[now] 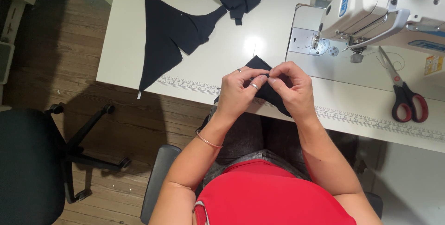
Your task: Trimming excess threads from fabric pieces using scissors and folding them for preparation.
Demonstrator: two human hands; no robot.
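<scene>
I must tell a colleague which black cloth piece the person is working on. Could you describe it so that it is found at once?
Start at the white sewing machine on the white table. In front of it, at the table's near edge, both hands pinch a small black fabric piece. The other black pieces lie flat and untouched farther left.

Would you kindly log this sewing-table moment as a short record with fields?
left hand: pinches the small black fabric piece
right hand: pinches the same piece, fingertips meeting the left
sewing machine: white, beyond the hands
scissors: red-handled, on the white table
cut black fabric: flat, far left of the table
</scene>
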